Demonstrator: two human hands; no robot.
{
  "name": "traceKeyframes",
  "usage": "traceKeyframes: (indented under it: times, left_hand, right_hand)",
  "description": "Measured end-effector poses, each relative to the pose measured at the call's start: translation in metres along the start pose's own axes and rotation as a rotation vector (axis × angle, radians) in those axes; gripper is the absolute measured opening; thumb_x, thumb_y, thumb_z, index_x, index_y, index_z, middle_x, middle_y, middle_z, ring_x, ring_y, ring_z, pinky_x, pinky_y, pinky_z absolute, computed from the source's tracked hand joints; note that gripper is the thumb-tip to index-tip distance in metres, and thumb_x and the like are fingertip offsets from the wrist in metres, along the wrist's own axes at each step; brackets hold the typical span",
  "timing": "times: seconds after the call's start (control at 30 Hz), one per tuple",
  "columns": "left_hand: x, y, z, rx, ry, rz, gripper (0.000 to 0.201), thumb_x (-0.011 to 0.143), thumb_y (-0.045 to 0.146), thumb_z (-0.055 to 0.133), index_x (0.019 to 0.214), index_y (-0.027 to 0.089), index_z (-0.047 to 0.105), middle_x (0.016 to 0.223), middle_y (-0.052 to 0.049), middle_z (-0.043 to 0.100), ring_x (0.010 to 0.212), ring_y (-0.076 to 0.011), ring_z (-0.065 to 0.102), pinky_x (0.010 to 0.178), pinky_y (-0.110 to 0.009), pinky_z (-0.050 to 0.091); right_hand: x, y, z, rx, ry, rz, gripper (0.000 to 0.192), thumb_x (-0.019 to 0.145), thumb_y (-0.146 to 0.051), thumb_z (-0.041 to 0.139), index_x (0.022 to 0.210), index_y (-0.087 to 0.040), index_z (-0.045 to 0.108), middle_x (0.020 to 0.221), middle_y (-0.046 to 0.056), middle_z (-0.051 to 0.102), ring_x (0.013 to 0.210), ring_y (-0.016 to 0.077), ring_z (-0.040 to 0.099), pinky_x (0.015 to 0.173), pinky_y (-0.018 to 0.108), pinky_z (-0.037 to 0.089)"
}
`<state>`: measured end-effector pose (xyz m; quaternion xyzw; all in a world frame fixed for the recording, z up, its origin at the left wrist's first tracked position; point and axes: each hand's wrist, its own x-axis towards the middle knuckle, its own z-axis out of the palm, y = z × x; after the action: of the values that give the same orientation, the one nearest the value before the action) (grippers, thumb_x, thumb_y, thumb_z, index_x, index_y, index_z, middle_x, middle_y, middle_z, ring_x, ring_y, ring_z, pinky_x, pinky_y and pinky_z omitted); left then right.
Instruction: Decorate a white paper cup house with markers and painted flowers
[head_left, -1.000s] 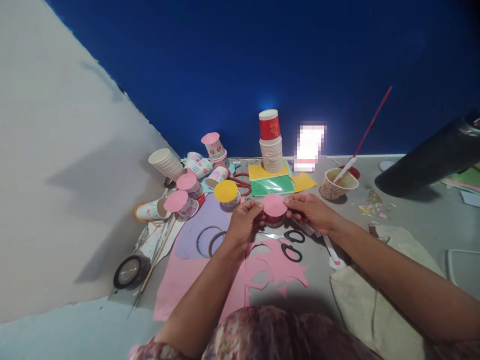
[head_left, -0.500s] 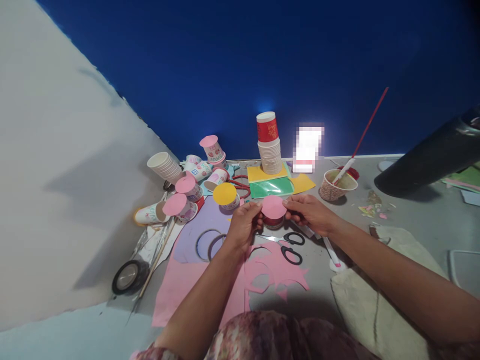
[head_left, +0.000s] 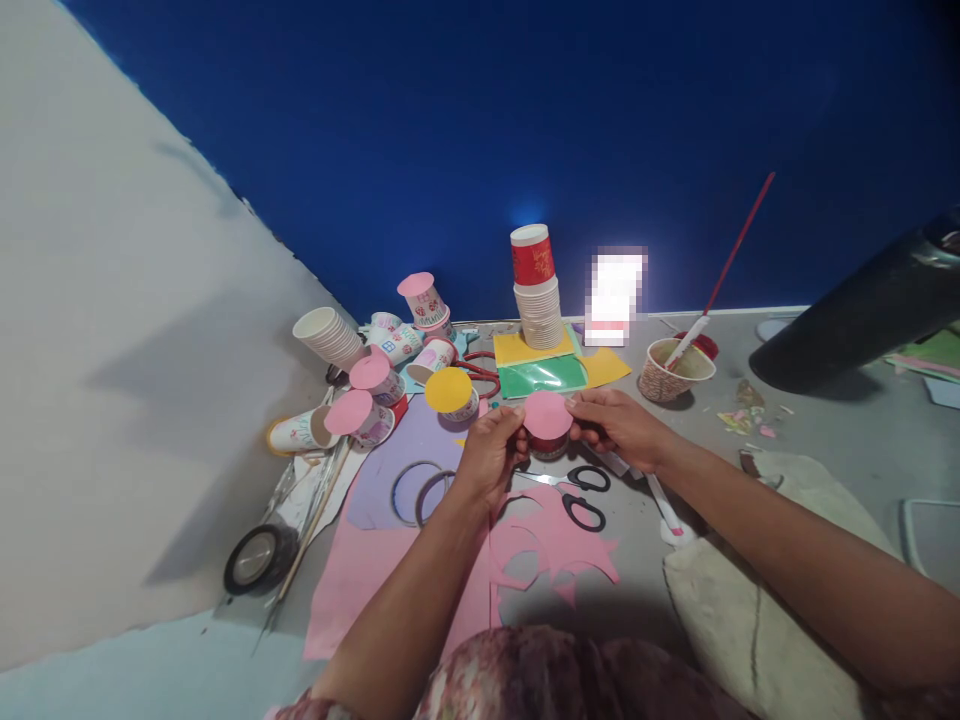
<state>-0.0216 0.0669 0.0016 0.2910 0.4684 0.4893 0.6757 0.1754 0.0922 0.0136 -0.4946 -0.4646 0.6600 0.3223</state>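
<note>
A pink paper disc [head_left: 547,414] is pinched at its left edge by my left hand [head_left: 495,445] and at its right edge by my right hand [head_left: 611,425]. Beneath the disc shows a dark red paper cup [head_left: 548,444], mostly covered; whether the disc touches its rim I cannot tell. Scissors [head_left: 574,490] with black handles lie open just in front. Cut pink paper scraps [head_left: 551,540] with round holes are below them. To the left stands a cup under a yellow paper disc [head_left: 449,390].
Several printed cups with pink discs [head_left: 349,412] stand at left, beside a tape roll [head_left: 259,558]. Behind rises a cup stack [head_left: 538,312] on green and yellow paper. On the right are a small basket [head_left: 676,375], a dark bottle [head_left: 847,310] and a pale cloth [head_left: 735,610].
Both hands hold the pink disc in almost the same place above the red cup. The view has shifted very slightly; nothing else visibly differs.
</note>
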Motion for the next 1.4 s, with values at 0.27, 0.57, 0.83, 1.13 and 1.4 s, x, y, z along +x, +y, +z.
traceKeyframes:
  times: [0.27, 0.57, 0.83, 1.13, 1.4]
  left_hand:
    - [-0.01, -0.003, 0.0, 0.13, 0.155, 0.183, 0.041, 0.08, 0.053, 0.084, 0.079, 0.02, 0.061, 0.069, 0.004, 0.058, 0.057, -0.0081, 0.049, 0.056, -0.021, 0.04]
    - [-0.012, -0.013, -0.005, 0.763, 0.12, 0.708, 0.03, 0.103, 0.033, 0.06, 0.126, 0.024, 0.077, 0.131, -0.009, 0.073, 0.127, -0.0237, 0.066, 0.114, -0.042, 0.051]
    - [-0.01, -0.016, -0.009, 0.814, 0.077, 0.678, 0.037, 0.104, 0.037, 0.061, 0.136, 0.024, 0.074, 0.136, -0.01, 0.074, 0.13, -0.0243, 0.067, 0.116, -0.044, 0.052]
    - [-0.008, -0.017, -0.012, 0.851, 0.078, 0.718, 0.044, 0.106, 0.043, 0.058, 0.148, 0.03, 0.065, 0.146, -0.01, 0.064, 0.138, -0.0259, 0.059, 0.118, -0.046, 0.049]
    - [-0.004, -0.019, -0.014, 0.898, 0.087, 0.718, 0.042, 0.11, 0.048, 0.049, 0.139, 0.029, 0.073, 0.144, -0.011, 0.059, 0.139, -0.026, 0.057, 0.123, -0.049, 0.044]
  right_hand:
    - [0.0, 0.006, -0.008, -0.226, 0.287, -0.269, 0.035, 0.081, -0.052, 0.077, 0.096, -0.021, 0.069, 0.074, 0.0, 0.065, 0.063, 0.0154, 0.053, 0.055, 0.028, 0.04]
    - [0.008, 0.03, -0.007, -0.961, 0.207, -0.953, 0.048, 0.106, -0.048, 0.057, 0.147, -0.024, 0.062, 0.147, 0.018, 0.065, 0.134, 0.0359, 0.06, 0.113, 0.061, 0.05]
    - [0.011, 0.035, -0.01, -0.976, 0.163, -0.919, 0.051, 0.109, -0.047, 0.051, 0.153, -0.023, 0.058, 0.15, 0.019, 0.064, 0.138, 0.036, 0.059, 0.116, 0.065, 0.048]
    - [0.011, 0.034, -0.009, -0.868, 0.195, -0.957, 0.052, 0.109, -0.05, 0.053, 0.152, -0.021, 0.058, 0.146, 0.019, 0.069, 0.134, 0.0342, 0.063, 0.113, 0.061, 0.051]
    - [0.008, 0.034, -0.012, -0.907, 0.286, -1.007, 0.04, 0.11, -0.04, 0.052, 0.141, -0.021, 0.069, 0.141, 0.017, 0.072, 0.131, 0.0329, 0.065, 0.112, 0.058, 0.052]
